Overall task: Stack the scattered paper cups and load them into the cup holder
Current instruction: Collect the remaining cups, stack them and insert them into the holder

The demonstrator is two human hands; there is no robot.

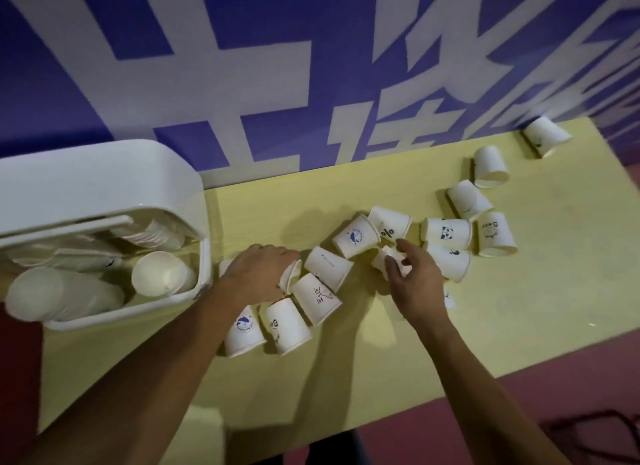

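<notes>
The paper cups point(446, 232) are thin-walled and very light, so they will likely skid or roll at a nudge and dent if squeezed. The rolled rim and the flat base are the stiff parts. The safest hold looks to be a loose grip around the wall near the rim, or a thumb inside the mouth, so that one cup slides into the next without crumpling.

They lie scattered on their sides across the yellow table point(519, 309), in a band running from near the person out to the far right corner. Several touch or overlap in the middle.

The left hand point(259, 274) has its fingers curled over a sideways cup point(290, 277), of which only the rim shows past the knuckles. The right hand point(412, 281) has its thumb and fingers closed around a middle cup point(385, 257) in the thick of the cluster, though how firmly cannot be told.

The cup holder point(205, 267), a white box, sits at the table's left end with its lid point(86, 184) raised. Inside it lie nested stacks: a long stack point(62, 295) nearest the person, a short stack point(159, 274) with its mouth facing the camera, and a back stack point(152, 236) under the lid. There appears to be room for more.
</notes>
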